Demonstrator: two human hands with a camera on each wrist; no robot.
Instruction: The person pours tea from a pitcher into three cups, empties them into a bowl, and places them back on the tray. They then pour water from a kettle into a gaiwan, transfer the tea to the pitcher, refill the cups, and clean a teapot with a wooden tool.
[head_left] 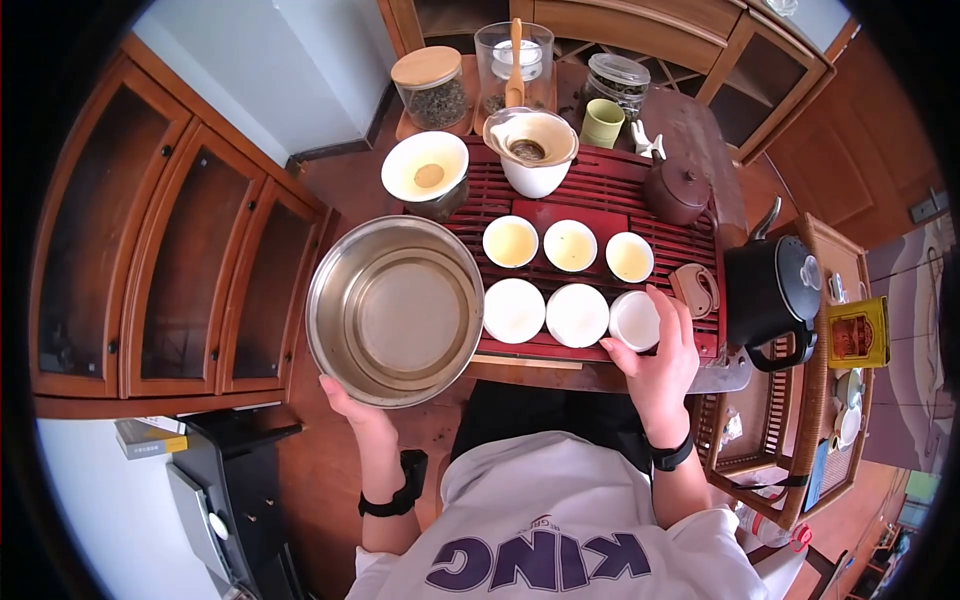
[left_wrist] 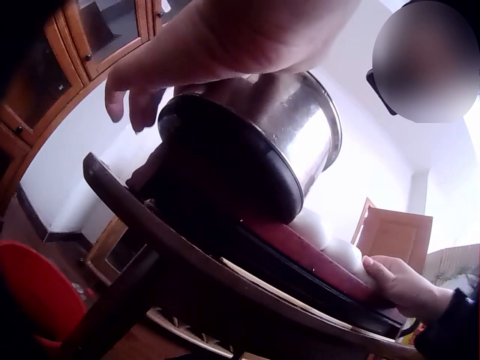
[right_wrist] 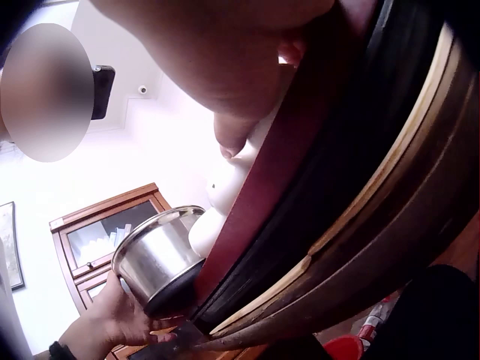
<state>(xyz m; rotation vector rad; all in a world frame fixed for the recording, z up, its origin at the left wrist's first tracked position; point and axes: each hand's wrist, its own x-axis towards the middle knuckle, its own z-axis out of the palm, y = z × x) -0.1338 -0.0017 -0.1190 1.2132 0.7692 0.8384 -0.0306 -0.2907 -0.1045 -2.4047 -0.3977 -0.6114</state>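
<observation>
A round stainless steel basin [head_left: 395,310], with nothing seen inside, is held by my left hand [head_left: 360,415] at its near left side. In the right wrist view the left thumb lies along the basin's wall and the fingers reach under it. My right hand [head_left: 660,365] pinches a small white cup [head_left: 632,318] between thumb and fingers, at the right end of the front row. Beside it stand two other white cups [head_left: 577,316]. Behind them, three white cups [head_left: 511,242] contain pale yellow tea. All these cups are on a red slatted tea tray [head_left: 610,190].
A white cup with a strainer [head_left: 540,180], a wide white bowl [head_left: 425,160] and a brown teapot [head_left: 678,190] stand behind. At right are a clay piece [head_left: 694,290] and a black kettle [head_left: 775,285]. Tea jars [head_left: 430,90] line the far side.
</observation>
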